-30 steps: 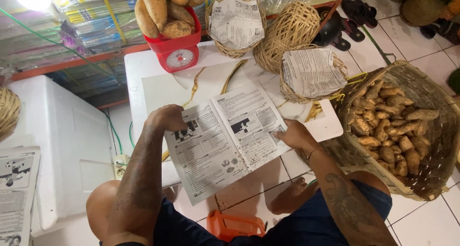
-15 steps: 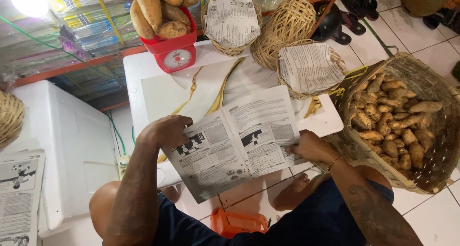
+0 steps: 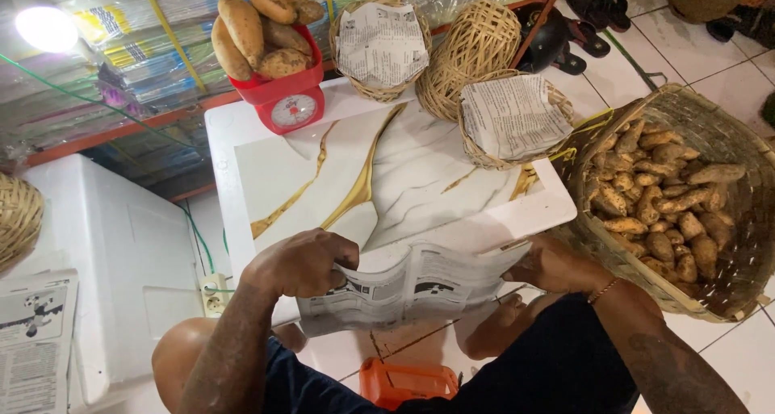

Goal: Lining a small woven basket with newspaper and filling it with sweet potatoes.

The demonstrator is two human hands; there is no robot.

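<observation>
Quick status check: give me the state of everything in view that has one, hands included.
Left hand: gripping the newspaper's left edge.
Right hand: gripping its right edge.
Newspaper: folded, held at the table's near edge.
Red scale: pan loaded with sweet potatoes.
Large basket: partly full of tubers.
Two small baskets: lined with newspaper, otherwise empty.
Bare woven basket: tipped on its side.
Lamp: on.

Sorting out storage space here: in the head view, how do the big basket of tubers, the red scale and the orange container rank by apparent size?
1. Big basket, largest by far.
2. Red scale.
3. Orange container, though partly hidden by the person's body and nearer the camera, so its place against the scale is unsure.
</observation>
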